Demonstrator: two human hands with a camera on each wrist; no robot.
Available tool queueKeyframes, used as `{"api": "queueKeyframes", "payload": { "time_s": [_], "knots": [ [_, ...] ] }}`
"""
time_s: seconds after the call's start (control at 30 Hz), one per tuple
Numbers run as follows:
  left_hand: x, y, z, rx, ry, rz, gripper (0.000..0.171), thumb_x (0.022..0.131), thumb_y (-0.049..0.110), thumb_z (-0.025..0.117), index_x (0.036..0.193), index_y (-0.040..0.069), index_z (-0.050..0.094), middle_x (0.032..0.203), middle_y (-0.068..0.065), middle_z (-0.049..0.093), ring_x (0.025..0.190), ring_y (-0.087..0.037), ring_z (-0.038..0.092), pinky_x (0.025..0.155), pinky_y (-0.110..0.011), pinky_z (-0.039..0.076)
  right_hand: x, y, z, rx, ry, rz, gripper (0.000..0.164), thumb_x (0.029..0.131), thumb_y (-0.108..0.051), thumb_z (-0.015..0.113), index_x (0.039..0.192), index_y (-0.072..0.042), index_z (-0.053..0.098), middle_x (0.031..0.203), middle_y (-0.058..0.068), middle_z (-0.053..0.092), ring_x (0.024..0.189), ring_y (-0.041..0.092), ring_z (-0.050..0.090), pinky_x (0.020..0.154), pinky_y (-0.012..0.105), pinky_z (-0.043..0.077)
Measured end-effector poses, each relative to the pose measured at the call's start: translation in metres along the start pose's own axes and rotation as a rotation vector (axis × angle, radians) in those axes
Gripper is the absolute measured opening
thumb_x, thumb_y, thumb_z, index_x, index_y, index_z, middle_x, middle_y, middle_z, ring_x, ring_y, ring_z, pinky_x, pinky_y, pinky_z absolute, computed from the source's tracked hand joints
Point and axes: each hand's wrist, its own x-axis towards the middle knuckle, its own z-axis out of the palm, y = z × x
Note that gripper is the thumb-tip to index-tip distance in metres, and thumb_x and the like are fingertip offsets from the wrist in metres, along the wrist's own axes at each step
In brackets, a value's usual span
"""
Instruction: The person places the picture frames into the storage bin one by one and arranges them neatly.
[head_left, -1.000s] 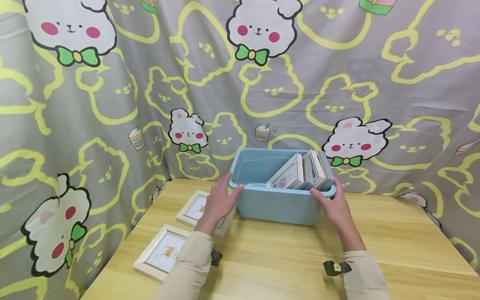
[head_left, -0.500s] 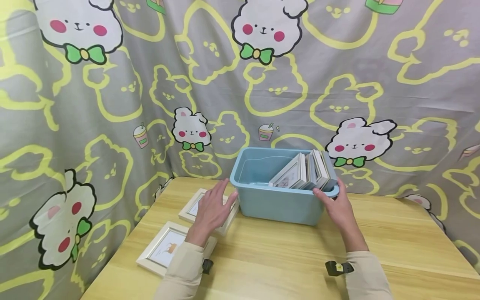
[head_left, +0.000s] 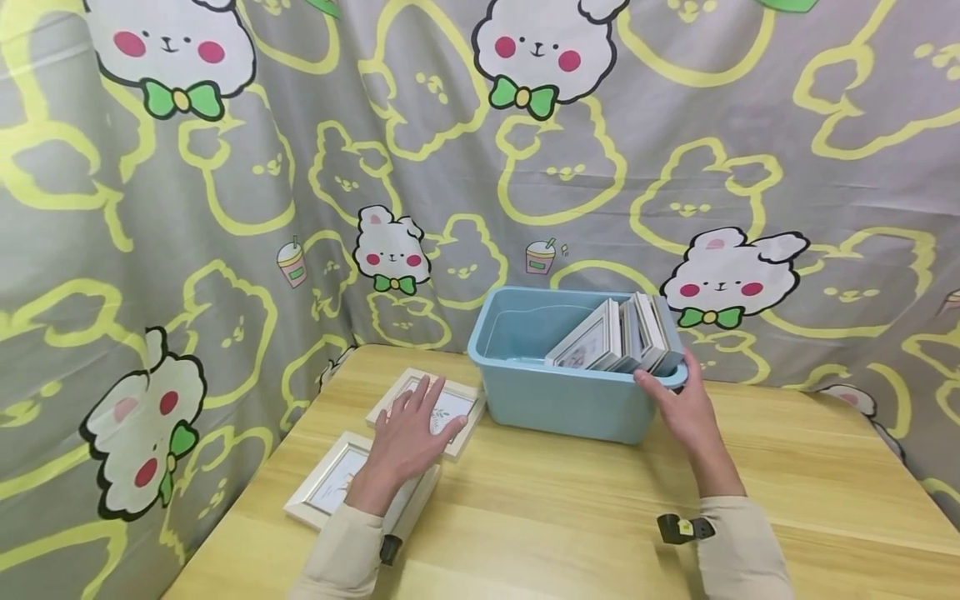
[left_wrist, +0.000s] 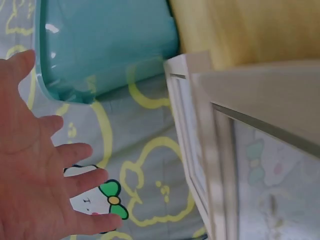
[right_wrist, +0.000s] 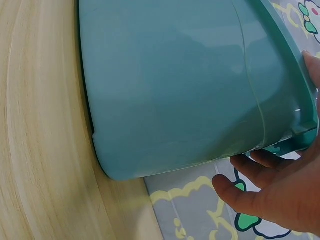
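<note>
A light blue plastic bin [head_left: 566, 407] stands on the table with several picture frames [head_left: 588, 343] leaning together at its right end. My right hand [head_left: 686, 410] grips the bin's right front corner, thumb over the front rim; in the right wrist view, its fingers [right_wrist: 250, 170] curl under the rim. Spread wide, my left hand [head_left: 407, 443] hovers over two pale picture frames left of the bin. It overlaps the farther frame [head_left: 456, 406], which has a leaf print, and part of the nearer frame [head_left: 330, 477]. The left wrist view shows its palm [left_wrist: 30, 165] holding nothing.
A wood-grain table [head_left: 555, 517] carries everything. Behind it and along the left side hangs a grey curtain [head_left: 450, 192] with cartoon bears and rabbits. Black wrist cameras, one by the right sleeve [head_left: 738, 542], sit close above the tabletop.
My left hand has let go of the bin's left rim and moved left and toward me, over the picture frames. My right hand keeps its hold on the bin's right corner.
</note>
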Motion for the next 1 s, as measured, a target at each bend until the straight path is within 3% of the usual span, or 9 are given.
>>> {"api": "queueKeyframes", "payload": {
  "time_s": [0.37, 0.73, 1.0],
  "knots": [
    [-0.027, -0.018, 0.018, 0.047, -0.176, -0.028, 0.086, 0.081, 0.069, 0.058, 0.153, 0.033, 0.027, 0.163, -0.012, 0.009, 0.146, -0.047, 0.017, 0.098, -0.082, 0.015, 0.0, 0.001, -0.001, 0.009, -0.005, -0.003, 0.104, 0.087, -0.057, 0.061, 0.156, -0.023, -0.008, 0.161, 0.022, 0.011, 0.146, 0.045, 0.017, 0.112, 0.065, 0.02],
    [-0.045, -0.027, 0.026, 0.113, -0.236, -0.07, 0.093, 0.074, 0.072, 0.062, 0.151, 0.03, 0.032, 0.161, -0.015, 0.017, 0.144, -0.05, 0.019, 0.092, -0.085, 0.018, 0.0, -0.001, 0.001, 0.01, -0.014, 0.014, 0.105, 0.086, -0.058, 0.061, 0.156, -0.024, -0.01, 0.162, 0.021, 0.01, 0.146, 0.045, 0.015, 0.113, 0.065, 0.019],
    [-0.054, -0.03, 0.022, 0.123, -0.29, -0.095, 0.09, 0.071, 0.055, 0.074, 0.149, 0.027, 0.038, 0.16, -0.018, 0.021, 0.142, -0.052, 0.023, 0.088, -0.084, 0.027, 0.0, 0.0, 0.0, 0.013, -0.022, 0.03, 0.105, 0.086, -0.059, 0.061, 0.155, -0.025, -0.011, 0.162, 0.02, 0.008, 0.147, 0.045, 0.015, 0.112, 0.065, 0.019]
  ]
}}
